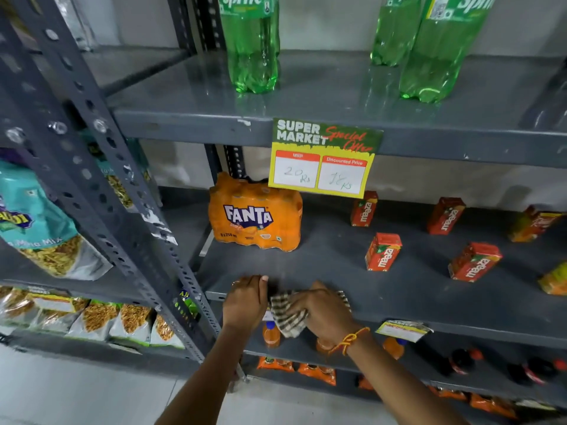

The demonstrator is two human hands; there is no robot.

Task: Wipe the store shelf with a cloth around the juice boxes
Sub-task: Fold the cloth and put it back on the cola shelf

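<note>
A checked brown-and-white cloth (287, 317) hangs over the front edge of the grey middle shelf (337, 265). My right hand (325, 311) lies on the cloth and grips it. My left hand (245, 299) rests on the shelf's front lip just left of the cloth, fingers curled over the edge; whether it touches the cloth I cannot tell. Several red Maaza juice boxes stand apart on the shelf to the right, the nearest (383, 252) behind my right hand, another (474, 262) farther right.
An orange Fanta multipack (256, 214) stands at the shelf's back left. A yellow price sign (323, 159) hangs from the shelf above, which holds green Sprite bottles (250, 47). A grey perforated upright (129, 191) stands left. Small bottles (271, 334) fill the shelf below.
</note>
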